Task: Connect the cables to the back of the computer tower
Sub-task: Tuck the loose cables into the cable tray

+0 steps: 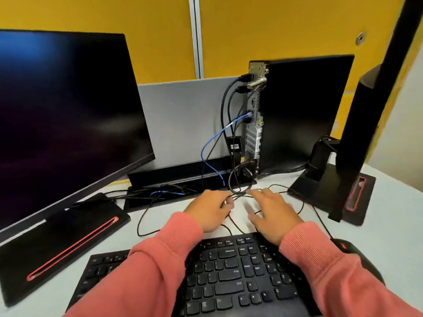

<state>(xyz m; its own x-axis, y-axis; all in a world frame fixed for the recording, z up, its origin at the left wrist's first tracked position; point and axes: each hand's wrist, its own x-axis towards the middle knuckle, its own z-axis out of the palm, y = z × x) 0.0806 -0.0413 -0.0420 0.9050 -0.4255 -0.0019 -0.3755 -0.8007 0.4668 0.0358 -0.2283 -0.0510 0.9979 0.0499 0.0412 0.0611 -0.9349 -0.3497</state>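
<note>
Your left hand (211, 208) pinches thin black cables (240, 193); right hand (272, 213) relaxed. Computer tower (297, 110) ports face left, beyond, toward the desk's (389, 225) back edge.

The computer tower (304, 110) is black with a silver metal back. One blue cable (211, 143) runs among black cables (225, 104). The keyboard (231, 275) and both monitors (64, 115) are black; their stands (59, 248) carry a red stripe. The sleeves (160, 259) are salmon pink, the wall (114, 14) yellow, the counter (389, 229) pale grey.
</note>
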